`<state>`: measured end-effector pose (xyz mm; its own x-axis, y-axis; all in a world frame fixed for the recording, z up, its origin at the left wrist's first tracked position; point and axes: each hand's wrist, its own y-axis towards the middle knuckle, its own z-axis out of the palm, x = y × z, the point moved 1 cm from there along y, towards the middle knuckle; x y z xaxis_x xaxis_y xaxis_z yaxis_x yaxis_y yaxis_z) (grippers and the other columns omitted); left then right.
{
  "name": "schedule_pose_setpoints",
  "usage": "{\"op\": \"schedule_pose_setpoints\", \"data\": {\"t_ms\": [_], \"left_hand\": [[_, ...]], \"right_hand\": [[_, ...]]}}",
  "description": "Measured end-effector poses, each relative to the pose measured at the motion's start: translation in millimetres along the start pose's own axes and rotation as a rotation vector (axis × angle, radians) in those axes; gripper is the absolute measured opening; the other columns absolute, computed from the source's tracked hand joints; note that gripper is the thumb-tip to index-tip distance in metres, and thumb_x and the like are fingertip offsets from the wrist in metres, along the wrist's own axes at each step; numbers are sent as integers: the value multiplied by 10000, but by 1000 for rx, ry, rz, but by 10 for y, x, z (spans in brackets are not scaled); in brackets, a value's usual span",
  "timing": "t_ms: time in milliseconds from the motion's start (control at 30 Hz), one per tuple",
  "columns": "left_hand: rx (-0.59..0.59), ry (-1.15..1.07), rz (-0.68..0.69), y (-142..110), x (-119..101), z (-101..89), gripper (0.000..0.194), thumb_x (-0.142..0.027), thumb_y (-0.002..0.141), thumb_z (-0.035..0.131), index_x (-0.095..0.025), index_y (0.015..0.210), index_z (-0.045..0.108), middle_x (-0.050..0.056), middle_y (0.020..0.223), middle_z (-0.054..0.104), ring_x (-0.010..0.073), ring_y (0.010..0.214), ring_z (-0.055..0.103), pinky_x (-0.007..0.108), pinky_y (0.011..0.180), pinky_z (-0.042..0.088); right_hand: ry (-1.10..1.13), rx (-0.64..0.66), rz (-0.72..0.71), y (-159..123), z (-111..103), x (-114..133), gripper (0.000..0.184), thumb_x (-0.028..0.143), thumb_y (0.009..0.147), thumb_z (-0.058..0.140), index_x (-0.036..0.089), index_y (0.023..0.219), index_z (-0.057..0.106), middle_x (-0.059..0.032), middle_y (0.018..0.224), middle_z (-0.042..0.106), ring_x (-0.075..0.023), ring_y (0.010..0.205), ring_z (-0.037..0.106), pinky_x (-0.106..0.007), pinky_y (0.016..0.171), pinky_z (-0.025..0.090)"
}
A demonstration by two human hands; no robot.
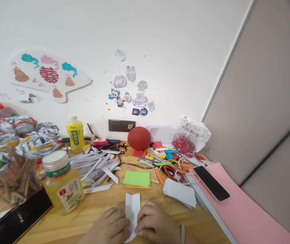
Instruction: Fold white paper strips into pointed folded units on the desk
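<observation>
A white piece of paper (132, 204) with a lengthwise crease lies at the table's front, between my two hands. My left hand (110, 225) is closed on its left edge, fingers curled. On the opposite edge, my right hand (151, 222) pinches the paper low down; a pale band circles that wrist. The paper's lower end is partly hidden by the fingers. Just beyond it sits a stack of green paper (137, 179). To the right of that is a stack of white paper (180, 192).
Left stand a juice bottle (64, 188), a yellow bottle (75, 134) and paper flowers (35, 144). White paper strips (96, 167) pile up behind. Farther back are a red balloon (139, 138) and scissors (174, 173) among scraps. A phone (211, 183) lies right on pink paper (249, 206).
</observation>
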<state>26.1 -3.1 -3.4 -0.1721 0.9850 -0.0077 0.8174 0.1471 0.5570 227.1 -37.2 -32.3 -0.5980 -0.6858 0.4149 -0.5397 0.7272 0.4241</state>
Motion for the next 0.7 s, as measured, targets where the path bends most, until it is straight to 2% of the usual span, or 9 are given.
{"op": "schedule_pose_setpoints", "data": {"t_ms": [200,367,533,700], "left_hand": [[72,-91,-42,-3,-5,-27,285,-216,976,345,-206,862,606,11,782,627,149,766,540,252,739,401],[145,-127,-62,-25,14,-64,297,-225,981,319,-181,928,608,43,864,653,169,830,556,271,776,411],[144,-251,-146,-27,50,6,200,-226,941,433,-189,871,617,33,864,658,168,817,559,277,761,402],[85,-417,-297,-14,65,135,110,-205,880,539,-207,800,614,18,828,649,166,820,560,266,750,400]], "right_hand": [[133,22,78,5,-102,90,135,264,880,576,195,809,668,-7,843,659,-136,834,548,-282,800,402],[175,28,60,19,-131,76,122,261,851,616,195,762,666,-7,830,658,-143,824,547,-279,775,398],[130,32,110,29,-119,53,69,239,788,688,199,741,656,-3,850,636,-152,836,542,-283,772,388],[140,5,237,45,-94,26,142,202,687,778,198,721,640,-1,869,613,-169,861,529,-280,766,383]]}}
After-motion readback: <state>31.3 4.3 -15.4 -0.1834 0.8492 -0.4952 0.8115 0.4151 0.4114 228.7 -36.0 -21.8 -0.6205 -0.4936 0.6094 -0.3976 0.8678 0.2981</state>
